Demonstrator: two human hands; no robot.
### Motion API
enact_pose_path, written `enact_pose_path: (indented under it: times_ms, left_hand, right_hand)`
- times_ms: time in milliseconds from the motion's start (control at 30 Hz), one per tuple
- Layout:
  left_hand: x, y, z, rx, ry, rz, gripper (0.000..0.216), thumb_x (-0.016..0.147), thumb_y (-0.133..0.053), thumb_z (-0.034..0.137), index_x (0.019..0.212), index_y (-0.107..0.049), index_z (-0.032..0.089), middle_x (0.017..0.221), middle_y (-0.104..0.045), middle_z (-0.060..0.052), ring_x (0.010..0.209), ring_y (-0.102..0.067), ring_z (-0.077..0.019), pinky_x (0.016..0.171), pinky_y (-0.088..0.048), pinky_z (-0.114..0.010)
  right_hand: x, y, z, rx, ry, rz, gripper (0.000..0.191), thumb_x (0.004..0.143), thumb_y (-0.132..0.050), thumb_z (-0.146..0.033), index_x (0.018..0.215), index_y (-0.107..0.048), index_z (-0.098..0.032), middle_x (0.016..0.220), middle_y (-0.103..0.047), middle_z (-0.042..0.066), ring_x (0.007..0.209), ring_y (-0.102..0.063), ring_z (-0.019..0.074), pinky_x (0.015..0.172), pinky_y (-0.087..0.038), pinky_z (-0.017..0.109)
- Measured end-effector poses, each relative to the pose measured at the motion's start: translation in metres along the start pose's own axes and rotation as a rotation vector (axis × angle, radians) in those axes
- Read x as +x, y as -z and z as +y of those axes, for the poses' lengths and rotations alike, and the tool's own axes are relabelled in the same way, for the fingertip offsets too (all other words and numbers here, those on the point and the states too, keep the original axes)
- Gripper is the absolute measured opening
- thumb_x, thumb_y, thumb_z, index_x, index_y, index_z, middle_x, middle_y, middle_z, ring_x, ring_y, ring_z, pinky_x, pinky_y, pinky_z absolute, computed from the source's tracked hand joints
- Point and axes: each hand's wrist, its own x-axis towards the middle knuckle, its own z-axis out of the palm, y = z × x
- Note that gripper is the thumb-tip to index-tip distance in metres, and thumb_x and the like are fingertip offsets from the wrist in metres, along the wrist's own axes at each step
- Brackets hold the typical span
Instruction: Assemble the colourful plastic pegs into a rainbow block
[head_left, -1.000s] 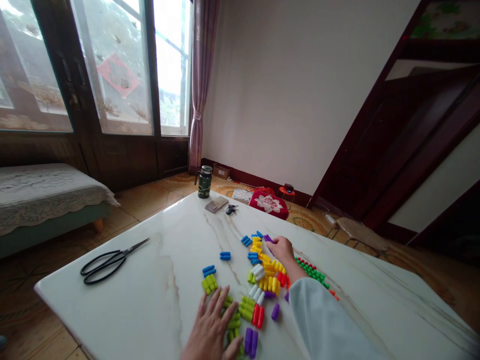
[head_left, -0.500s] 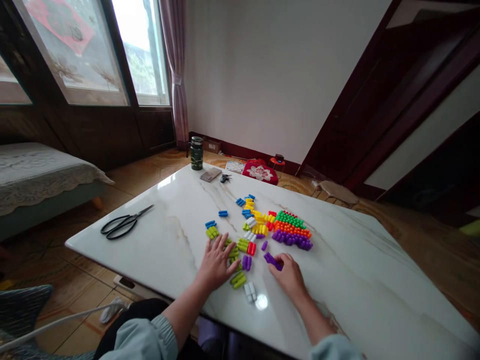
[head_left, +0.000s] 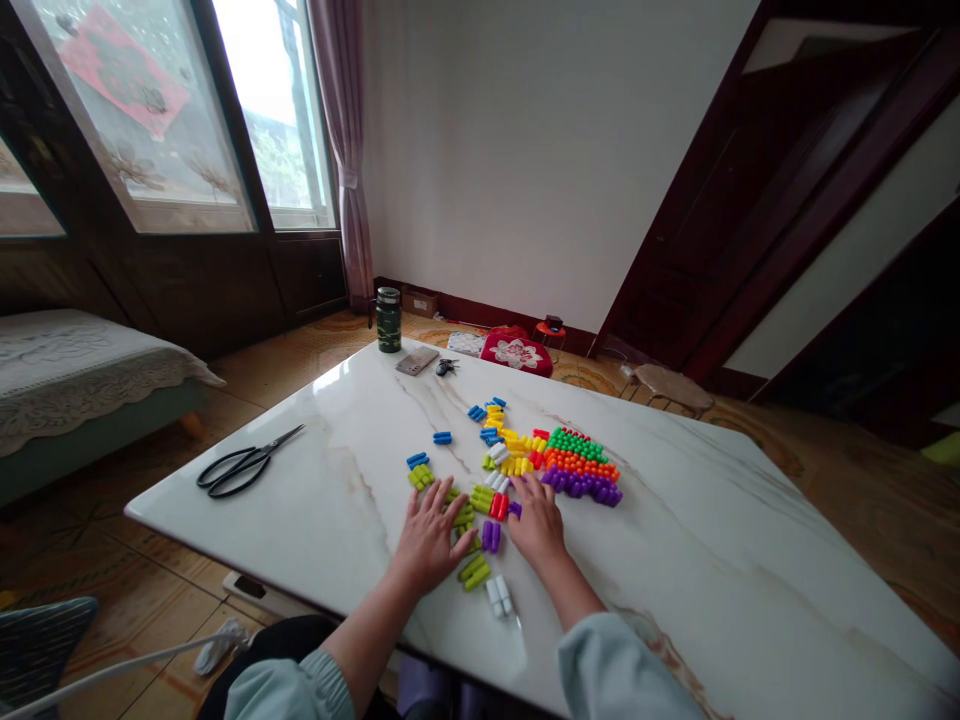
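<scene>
At lower centre of the frame, the left hand [head_left: 427, 535] lies palm down over a trail of yellow-green pieces [head_left: 420, 477], fingers spread apart, some pieces partly hidden beneath it. To its right in the frame, the right hand [head_left: 537, 522] is palm down with fingers bent. A purple piece [head_left: 514, 510] shows at its thumb side; whether the fingers are clamped on that piece cannot be told.

Between the two hands are a red pair [head_left: 499, 506] and, just below it, a purple pair [head_left: 491, 537]. A white pair [head_left: 499, 596] lies lower, near the bottom of the frame. Right of the right hand, a purple row [head_left: 582, 487] sits close below orange pieces [head_left: 580, 463] and green pieces [head_left: 577, 444]. Yellow pieces [head_left: 517, 466] are grouped above the right hand; a blue pair [head_left: 442, 438] lies apart, above the left hand.

All rest on the white table [head_left: 337, 510]. Scissors [head_left: 250, 462] lie at centre left, well apart from both hands. Toward upper centre are an upright bottle [head_left: 388, 320], a phone [head_left: 417, 361] and keys [head_left: 446, 368]
</scene>
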Motion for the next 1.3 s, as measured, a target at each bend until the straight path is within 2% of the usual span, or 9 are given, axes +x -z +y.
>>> enact_pose_path:
  times_ms: [167,367,567,733,833,933,1067,1200,1300]
  left_hand:
    - [0.0,0.0,0.0,0.006,-0.002,-0.017,0.051,0.088,-0.05,0.05,0.13,-0.058,0.024,0.149,-0.041,-0.012,0.136,-0.036,-0.0344,0.113,-0.021,-0.057]
    - [0.0,0.003,0.003,-0.003,0.016,-0.011,0.05,0.087,-0.052,0.05,0.129,-0.059,0.025,0.149,-0.041,-0.01,0.136,-0.036,-0.0339,0.114,-0.02,-0.056]
    - [0.0,0.004,0.003,0.004,0.013,-0.022,0.051,0.088,-0.048,0.053,0.129,-0.059,0.025,0.15,-0.04,-0.011,0.136,-0.035,-0.034,0.113,-0.02,-0.057]
    - [0.0,0.003,0.002,0.016,0.012,-0.019,0.051,0.088,-0.048,0.053,0.129,-0.058,0.024,0.15,-0.04,-0.011,0.136,-0.036,-0.0348,0.113,-0.02,-0.057]
    - [0.0,0.003,0.002,0.02,0.01,-0.023,0.051,0.088,-0.047,0.052,0.13,-0.058,0.024,0.15,-0.04,-0.011,0.136,-0.036,-0.0347,0.113,-0.02,-0.057]
    - [0.0,0.003,0.003,0.03,0.01,-0.025,0.051,0.089,-0.046,0.052,0.131,-0.057,0.024,0.15,-0.04,-0.012,0.137,-0.036,-0.0341,0.113,-0.02,-0.057]
    - [0.0,0.003,0.003,0.043,0.005,-0.03,0.05,0.089,-0.047,0.051,0.13,-0.057,0.024,0.15,-0.04,-0.012,0.137,-0.035,-0.0331,0.113,-0.021,-0.056]
    - [0.001,0.003,0.002,0.045,0.005,-0.034,0.05,0.089,-0.047,0.052,0.13,-0.057,0.026,0.149,-0.04,-0.011,0.136,-0.037,-0.0332,0.113,-0.022,-0.056]
    - [0.001,0.001,0.001,0.053,0.001,-0.03,0.049,0.089,-0.047,0.052,0.13,-0.057,0.027,0.15,-0.041,-0.01,0.137,-0.036,-0.033,0.113,-0.023,-0.056]
  right_hand:
    - [0.009,-0.002,-0.001,-0.011,-0.031,0.004,0.051,0.074,-0.058,-0.017,0.124,-0.061,-0.026,0.127,-0.057,0.006,0.115,-0.046,0.0256,0.091,-0.041,0.031]
    - [-0.005,0.003,0.008,-0.017,-0.049,0.045,0.036,0.078,-0.055,-0.015,0.11,-0.065,-0.024,0.111,-0.065,0.004,0.109,-0.05,0.0236,0.087,-0.04,0.03]
    - [-0.034,0.008,0.002,0.143,0.088,0.097,0.015,0.084,-0.055,-0.024,0.091,-0.069,-0.024,0.103,-0.067,0.004,0.104,-0.055,0.0213,0.091,-0.041,0.029]
    - [-0.049,0.0,-0.016,0.168,0.083,-0.045,0.033,0.082,-0.061,-0.035,0.113,-0.064,-0.028,0.108,-0.066,0.004,0.094,-0.063,0.0212,0.079,-0.045,0.028]
    - [-0.049,-0.003,-0.025,0.11,0.091,-0.058,0.038,0.081,-0.059,-0.027,0.12,-0.061,-0.029,0.114,-0.063,0.005,0.096,-0.063,0.0208,0.08,-0.045,0.028]
    - [-0.046,-0.003,-0.03,0.093,0.069,-0.054,0.039,0.077,-0.057,-0.017,0.114,-0.062,-0.027,0.112,-0.062,0.006,0.093,-0.063,0.0201,0.083,-0.044,0.028]
    - [-0.042,-0.004,-0.023,0.176,0.066,0.072,0.032,0.071,-0.055,-0.011,0.1,-0.063,-0.022,0.103,-0.064,0.006,0.092,-0.061,0.0205,0.085,-0.045,0.03]
    - [-0.044,-0.008,0.004,0.483,0.018,0.283,0.017,0.077,-0.051,-0.015,0.089,-0.061,-0.02,0.086,-0.064,0.004,0.076,-0.06,0.0166,0.075,-0.049,0.028]
    - [-0.048,-0.005,0.029,0.676,-0.071,0.443,0.013,0.082,-0.05,-0.024,0.087,-0.06,-0.019,0.083,-0.064,0.005,0.074,-0.06,0.0166,0.068,-0.051,0.027]
